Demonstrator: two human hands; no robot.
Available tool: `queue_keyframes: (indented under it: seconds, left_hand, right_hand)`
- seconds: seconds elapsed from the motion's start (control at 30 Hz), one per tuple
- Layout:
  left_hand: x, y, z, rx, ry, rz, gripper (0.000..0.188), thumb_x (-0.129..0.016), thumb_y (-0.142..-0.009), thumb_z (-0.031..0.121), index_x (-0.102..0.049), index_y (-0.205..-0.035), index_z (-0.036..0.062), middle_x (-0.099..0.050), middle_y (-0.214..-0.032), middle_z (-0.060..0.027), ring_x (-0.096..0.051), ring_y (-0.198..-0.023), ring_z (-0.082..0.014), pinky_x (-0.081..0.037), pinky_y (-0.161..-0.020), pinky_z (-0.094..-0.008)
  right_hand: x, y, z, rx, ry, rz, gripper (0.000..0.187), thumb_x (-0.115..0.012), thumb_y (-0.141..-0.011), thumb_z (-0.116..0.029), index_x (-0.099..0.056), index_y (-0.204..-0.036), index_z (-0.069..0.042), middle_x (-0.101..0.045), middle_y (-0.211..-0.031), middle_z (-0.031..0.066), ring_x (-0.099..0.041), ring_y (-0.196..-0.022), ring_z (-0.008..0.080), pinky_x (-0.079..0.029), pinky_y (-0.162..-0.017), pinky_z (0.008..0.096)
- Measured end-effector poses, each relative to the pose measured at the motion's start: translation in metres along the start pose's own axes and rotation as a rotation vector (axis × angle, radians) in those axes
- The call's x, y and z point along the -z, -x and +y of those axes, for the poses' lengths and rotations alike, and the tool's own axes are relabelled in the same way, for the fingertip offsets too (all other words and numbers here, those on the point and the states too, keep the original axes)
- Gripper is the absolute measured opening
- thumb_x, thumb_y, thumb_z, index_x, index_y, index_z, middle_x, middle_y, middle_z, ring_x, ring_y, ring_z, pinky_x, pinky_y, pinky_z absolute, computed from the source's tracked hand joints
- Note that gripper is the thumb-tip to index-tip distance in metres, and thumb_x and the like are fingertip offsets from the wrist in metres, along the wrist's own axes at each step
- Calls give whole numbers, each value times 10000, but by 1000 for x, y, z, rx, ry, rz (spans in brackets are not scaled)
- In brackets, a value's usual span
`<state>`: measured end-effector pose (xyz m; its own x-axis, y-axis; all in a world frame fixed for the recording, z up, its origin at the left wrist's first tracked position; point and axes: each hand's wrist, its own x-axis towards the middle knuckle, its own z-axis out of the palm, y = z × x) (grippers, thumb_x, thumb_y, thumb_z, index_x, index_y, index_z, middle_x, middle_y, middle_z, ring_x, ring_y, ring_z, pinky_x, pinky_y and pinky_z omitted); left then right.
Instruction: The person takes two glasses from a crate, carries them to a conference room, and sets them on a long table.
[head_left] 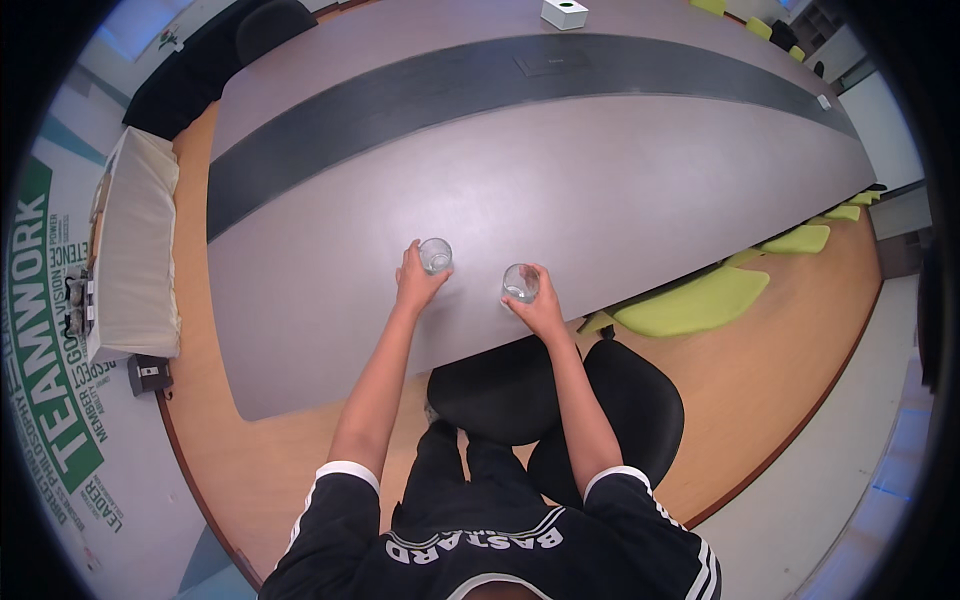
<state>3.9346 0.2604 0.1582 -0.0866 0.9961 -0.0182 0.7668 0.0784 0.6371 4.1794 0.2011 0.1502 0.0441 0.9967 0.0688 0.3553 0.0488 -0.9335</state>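
Two clear drinking glasses are in my hands over the near part of a long grey table (640,180). My left hand (421,281) is wrapped round the left glass (436,255), with the fingers on its far left side and the thumb on its near right. My right hand (541,305) grips the right glass (518,281) from its right side, thumb toward me. A small gap separates the two glasses. Both look empty. Whether their bases touch the tabletop I cannot tell.
A dark band (400,95) runs along the table, with a white box (565,13) beyond it. Black chairs (625,410) stand close by my legs, and lime-green chairs (695,300) line the right edge. A cloth-covered side table (140,245) is at the left wall.
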Motion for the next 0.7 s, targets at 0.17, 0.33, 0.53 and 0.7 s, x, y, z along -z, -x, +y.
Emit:
queue_keyframes:
  seconds: [0.17,0.33,0.53,0.7]
  left_hand:
    - [12,32,8,58,79,124,862,-768,-695,249,-278,-1346,-34,-406,-1297,-209,-407,-1215,-343,-332,-1014,-411]
    - [10,110,-28,18,199,171,738,-722,-743,179,-312,-1320,-31,-426,-1251,-198,-429,-1177,-324,-355,-995,-403]
    - [17,243,-34,131,714,-108,545,-623,-836,62,-354,-1307,23,-548,-1124,-118,-536,-1046,-194,-438,-893,-312]
    - [41,332,-14,138,999,-221,489,-578,-869,13,-350,-1301,34,-594,-1034,-81,-574,-981,-162,-450,-872,-292]
  right_hand:
    - [9,18,-15,1,13,15,687,-788,-674,-109,-391,-1230,-42,-531,-1209,163,-512,-1157,270,-407,-987,368]
    - [16,54,-45,-6,66,2,707,-783,-677,-147,-380,-1248,-41,-528,-1205,169,-508,-1157,291,-408,-981,372]
    - [33,140,-96,-82,115,5,694,-785,-667,-148,-409,-1241,-47,-544,-1181,160,-525,-1133,277,-411,-973,356]
    - [34,235,-102,-81,-14,1,681,-799,-643,-116,-442,-1220,-56,-568,-1119,122,-556,-1077,221,-446,-930,333]
